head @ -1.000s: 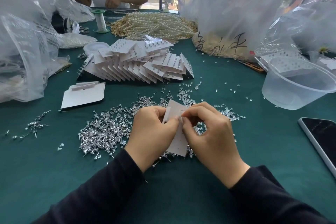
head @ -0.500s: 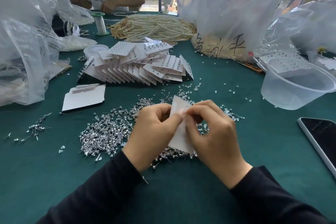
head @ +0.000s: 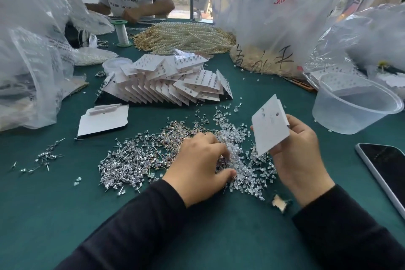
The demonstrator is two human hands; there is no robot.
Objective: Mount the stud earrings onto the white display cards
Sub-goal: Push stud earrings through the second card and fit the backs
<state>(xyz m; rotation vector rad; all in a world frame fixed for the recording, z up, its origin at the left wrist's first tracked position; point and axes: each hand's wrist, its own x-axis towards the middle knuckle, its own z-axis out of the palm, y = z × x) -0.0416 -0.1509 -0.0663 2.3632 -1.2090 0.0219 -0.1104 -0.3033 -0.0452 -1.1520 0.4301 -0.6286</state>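
Observation:
A heap of small silver stud earrings lies on the green table in front of me. My right hand grips a white display card, tilted up above the heap's right side, with a few studs in its top part. My left hand rests palm down on the heap, fingertips curled into the studs; whether it pinches one is hidden. Beyond the heap sits a fanned stack of filled white cards, and blank white cards lie to its left.
A clear plastic tub stands at the right, a phone lies near the right edge. Plastic bags crowd the left and back. Pearl strands and a thread spool lie at the back, where another person sits.
Both hands held the card together over the heap earlier. Now my left hand has let go and dropped onto the studs, and my right hand has carried the card up and right.

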